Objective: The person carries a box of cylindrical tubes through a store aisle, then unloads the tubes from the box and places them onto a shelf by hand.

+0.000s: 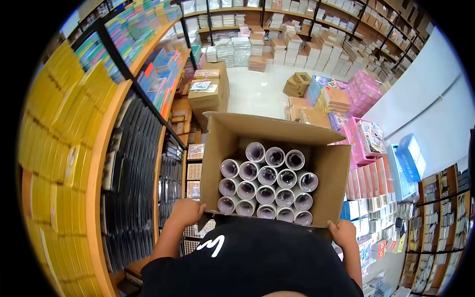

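Fingers (200, 208) closed on cardboard at both ends here! The left hand (187, 213) has hold of the near left corner of a big cardboard box (274, 129), and across from it the right hand (345, 233) is clamped on the near right corner; how far the fingertips wrap underneath, I can't tell, they're out of sight. The box is right in front of the person, near edge up at the black shirt (257, 257), its mouth open to the camera.

And look inside: white tubes (267, 174), all standing on end, packed side by side! Three in the far row, then five, five and five again coming nearer, eighteen round ends in all, glossy and purplish within. Along the right wall there's room to spare, bare cardboard showing, and a shadowed gap behind the far row.

Beyond the box, on the left, a brown carton (208, 104) with packets (203, 86) lying on top. Out on the white floor (250, 94), a smaller carton (297, 84). Over to the right, a pink crate (355, 143) with picture packs (371, 135) heaped in it, and near that a blue-and-white box (411, 156), tilted. Left flank: yellow packs (54, 198) in tight ranks on the shelving (101, 148)!
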`<state>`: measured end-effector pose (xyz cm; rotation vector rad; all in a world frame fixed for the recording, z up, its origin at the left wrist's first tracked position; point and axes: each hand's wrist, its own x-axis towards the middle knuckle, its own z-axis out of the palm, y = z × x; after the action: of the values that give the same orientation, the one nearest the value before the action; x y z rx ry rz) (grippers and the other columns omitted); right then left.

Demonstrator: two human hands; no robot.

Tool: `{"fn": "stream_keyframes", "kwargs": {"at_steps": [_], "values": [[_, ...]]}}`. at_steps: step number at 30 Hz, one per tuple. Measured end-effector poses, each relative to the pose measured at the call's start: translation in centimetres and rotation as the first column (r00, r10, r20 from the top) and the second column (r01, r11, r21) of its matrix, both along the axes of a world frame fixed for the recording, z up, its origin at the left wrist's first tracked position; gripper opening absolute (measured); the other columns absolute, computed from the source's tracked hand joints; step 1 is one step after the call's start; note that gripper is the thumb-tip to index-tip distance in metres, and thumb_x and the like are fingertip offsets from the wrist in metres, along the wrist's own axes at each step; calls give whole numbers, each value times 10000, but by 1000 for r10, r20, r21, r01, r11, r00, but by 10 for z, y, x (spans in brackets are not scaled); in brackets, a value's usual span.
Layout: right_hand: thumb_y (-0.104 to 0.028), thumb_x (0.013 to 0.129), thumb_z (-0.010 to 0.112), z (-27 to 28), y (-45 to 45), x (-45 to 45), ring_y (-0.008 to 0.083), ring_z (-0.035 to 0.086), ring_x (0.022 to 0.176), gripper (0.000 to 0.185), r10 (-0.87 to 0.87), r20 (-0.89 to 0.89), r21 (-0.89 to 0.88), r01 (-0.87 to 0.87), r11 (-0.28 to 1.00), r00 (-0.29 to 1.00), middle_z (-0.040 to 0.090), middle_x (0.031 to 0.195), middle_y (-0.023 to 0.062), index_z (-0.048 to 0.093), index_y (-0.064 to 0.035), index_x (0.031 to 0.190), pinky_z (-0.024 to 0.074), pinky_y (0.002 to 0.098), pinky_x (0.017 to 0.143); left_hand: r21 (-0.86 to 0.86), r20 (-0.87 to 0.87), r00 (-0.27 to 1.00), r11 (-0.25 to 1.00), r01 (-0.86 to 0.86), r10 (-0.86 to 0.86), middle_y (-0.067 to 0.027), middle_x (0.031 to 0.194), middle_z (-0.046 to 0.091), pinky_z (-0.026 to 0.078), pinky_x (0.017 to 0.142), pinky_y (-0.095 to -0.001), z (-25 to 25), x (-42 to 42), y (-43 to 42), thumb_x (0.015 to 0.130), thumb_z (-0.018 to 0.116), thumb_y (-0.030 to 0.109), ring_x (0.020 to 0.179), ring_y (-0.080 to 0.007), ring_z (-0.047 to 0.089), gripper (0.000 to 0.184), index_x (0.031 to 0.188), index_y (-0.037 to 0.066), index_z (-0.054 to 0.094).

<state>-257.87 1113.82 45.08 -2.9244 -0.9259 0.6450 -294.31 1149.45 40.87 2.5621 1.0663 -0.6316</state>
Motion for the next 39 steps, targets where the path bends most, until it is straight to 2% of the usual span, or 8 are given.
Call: {"fn": "stream_keyframes", "kwargs": {"at_steps": [7, 11, 14, 17, 22, 29, 33, 39], "values": [[-453, 877, 563, -45, 166, 153, 435, 651, 776, 507, 45, 20, 57, -46, 997, 999, 660, 764, 255, 692, 28, 782, 503, 507, 717, 51, -43, 999, 999, 18, -16, -187, 874, 711, 522, 761, -499, -27, 139, 158, 950, 468, 427, 857, -383, 679, 482, 842, 42, 737], [-430, 848, 604, -28, 272, 254, 442, 631, 685, 505, 101, 73, 184, -113, 976, 992, 625, 709, 286, 655, 42, 676, 478, 524, 646, 41, -64, 994, 995, -91, 93, -190, 884, 711, 520, 776, -505, 7, 219, 231, 957, 448, 419, 871, -384, 677, 481, 869, 47, 739], [-449, 875, 568, -6, 342, 314, 438, 653, 765, 502, 209, -19, 10, -209, 978, 978, 654, 761, 267, 699, 23, 765, 506, 509, 713, 74, -49, 993, 992, -101, 105, -197, 870, 709, 521, 767, -505, 23, 266, 289, 959, 457, 419, 862, -384, 678, 478, 859, 45, 737], [-467, 880, 561, -16, 397, 358, 439, 653, 824, 525, 124, -63, -78, -129, 989, 990, 660, 809, 281, 700, 33, 800, 501, 516, 743, 130, -8, 997, 989, -72, 74, -199, 797, 696, 519, 737, -514, 35, 319, 361, 956, 468, 426, 784, -396, 673, 502, 772, 37, 726], [-446, 857, 611, -33, 513, 422, 460, 646, 757, 538, 78, 60, 68, -82, 994, 995, 642, 761, 309, 670, 76, 739, 489, 521, 698, 45, 6, 997, 996, -78, 78, -200, 853, 707, 524, 761, -505, 1, 396, 481, 957, 472, 423, 836, -388, 682, 485, 828, 39, 738], [-438, 890, 564, -52, 682, 509, 452, 652, 831, 506, 51, 34, -92, -48, 995, 998, 667, 845, 279, 693, 48, 837, 494, 523, 761, -109, -37, 996, 990, -86, 82, -198, 965, 713, 520, 817, -487, -41, 510, 687, 947, 478, 446, 931, -380, 677, 491, 916, 32, 739], [-459, 906, 563, -48, 775, 575, 440, 658, 827, 516, 165, 135, -109, -151, 983, 977, 681, 857, 261, 689, 38, 841, 503, 515, 763, -141, -59, 998, 989, -43, 35, -198, 924, 710, 519, 809, -496, -51, 542, 749, 943, 478, 430, 891, -382, 679, 481, 882, 28, 736], [-491, 889, 583, -84, 890, 656, 451, 647, 846, 545, 194, 46, -96, -189, 977, 980, 662, 871, 295, 681, 40, 819, 495, 526, 760, -72, -69, 983, 982, -174, 169, -201, 934, 710, 521, 812, -500, -72, 615, 842, 947, 472, 444, 895, -385, 680, 497, 889, 26, 734]]}}
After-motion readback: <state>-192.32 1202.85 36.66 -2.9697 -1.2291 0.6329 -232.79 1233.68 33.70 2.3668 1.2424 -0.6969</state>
